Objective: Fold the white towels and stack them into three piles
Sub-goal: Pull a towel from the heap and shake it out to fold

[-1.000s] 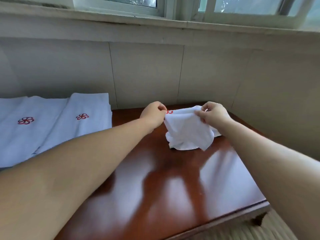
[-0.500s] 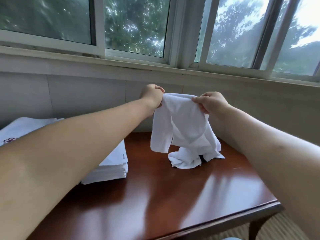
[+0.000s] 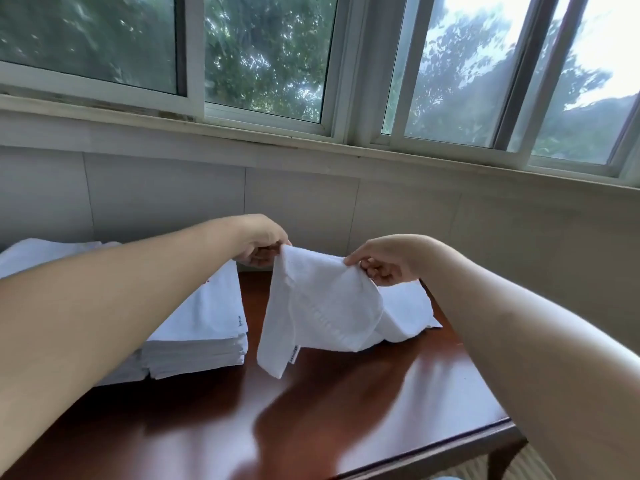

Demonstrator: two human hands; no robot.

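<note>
A white towel (image 3: 322, 306) hangs in the air above the dark red wooden table (image 3: 311, 410). My left hand (image 3: 259, 242) pinches its upper left corner. My right hand (image 3: 384, 263) pinches the top edge further right. The towel's lower left corner dangles free just over the tabletop, and its right part drapes down onto the table behind. Stacks of folded white towels (image 3: 204, 327) lie on the table's left side, partly hidden by my left forearm.
A pale tiled wall (image 3: 311, 202) rises right behind the table, with a window sill (image 3: 311, 140) and windows above. The table's front right edge and corner (image 3: 498, 427) are near my right forearm, with floor beyond.
Both hands have lifted the towel off the table and spread it apart sideways. My view has tilted upward, bringing the windows in.
</note>
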